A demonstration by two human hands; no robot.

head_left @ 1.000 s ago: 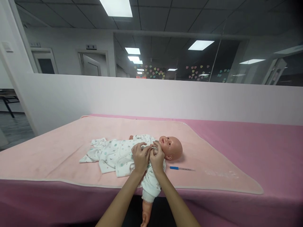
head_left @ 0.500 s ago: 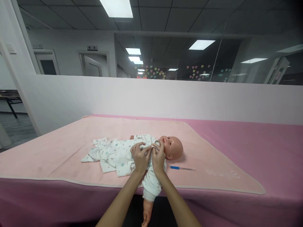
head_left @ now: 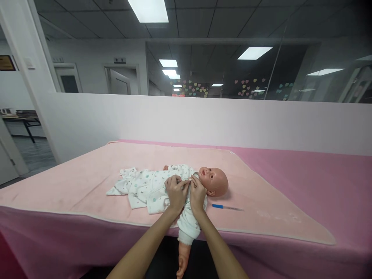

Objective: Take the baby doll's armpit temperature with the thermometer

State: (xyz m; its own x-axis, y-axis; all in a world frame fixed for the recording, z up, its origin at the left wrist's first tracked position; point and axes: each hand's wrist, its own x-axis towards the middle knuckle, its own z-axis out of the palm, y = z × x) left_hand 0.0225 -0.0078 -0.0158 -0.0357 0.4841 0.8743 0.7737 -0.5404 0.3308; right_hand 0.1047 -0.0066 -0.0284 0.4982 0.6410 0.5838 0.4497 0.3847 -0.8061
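A baby doll (head_left: 218, 182) lies on its back, its head to the right and one arm hanging toward me over the table's front edge. It wears a white printed baby garment (head_left: 145, 188) with small green dots and figures. Both hands meet at the garment's neck and upper chest, just below the doll's chin. My left hand (head_left: 177, 193) pinches the cloth there with thumb and fingers. Close against it, my right hand (head_left: 198, 193) also grips the garment by its collar edge. The exact bit of cloth or fastening between the fingertips is hidden.
A blue-capped pen (head_left: 225, 207) lies right of my right hand, near the doll's head. Beneath everything is a peach blanket (head_left: 261, 193) over a pink table cover (head_left: 314, 186). A white low wall (head_left: 203, 120) with glass above stands behind the table.
My fingertips have shifted slightly at the collar, and the right fingers are lower and more bent. The whole view has moved a little, so things sit further right.
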